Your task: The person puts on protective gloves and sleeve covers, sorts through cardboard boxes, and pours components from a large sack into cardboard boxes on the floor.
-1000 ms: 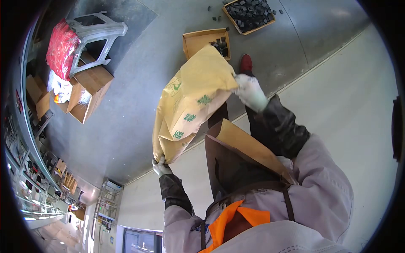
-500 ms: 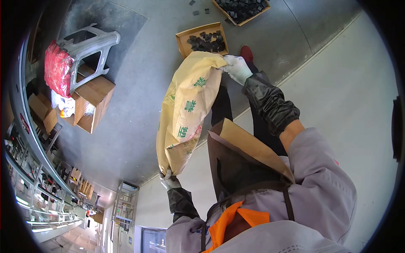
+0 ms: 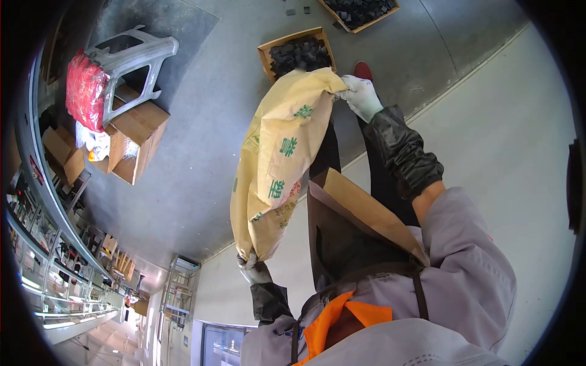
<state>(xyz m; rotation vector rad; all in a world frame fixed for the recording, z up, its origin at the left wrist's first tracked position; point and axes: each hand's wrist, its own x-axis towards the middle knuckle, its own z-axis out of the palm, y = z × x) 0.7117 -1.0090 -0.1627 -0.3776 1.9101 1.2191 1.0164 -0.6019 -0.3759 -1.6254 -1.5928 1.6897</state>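
Note:
A large tan sack [image 3: 274, 146] with green printed characters slants across the middle, its upper end over a shallow cardboard box [image 3: 265, 60] on the floor. Black square pieces [image 3: 302, 53] fill much of that box, and some lie right at the sack's mouth. My right hand [image 3: 361, 97], in a white glove, is closed on the edge of the sack's upper end. Lower down, my left hand [image 3: 254, 269], also gloved, grips the gathered bottom end. How full the sack is cannot be seen.
Another box of black pieces [image 3: 359, 12] stands farther off, with a few pieces loose on the floor nearby. To the left, a grey plastic stool [image 3: 137, 58] with a red wrapped bundle [image 3: 85, 91] lies sideways in view by an open carton [image 3: 143, 131].
More black pieces now cover the bottom of the nearer box. Both hands and the sack appear slightly farther right in view.

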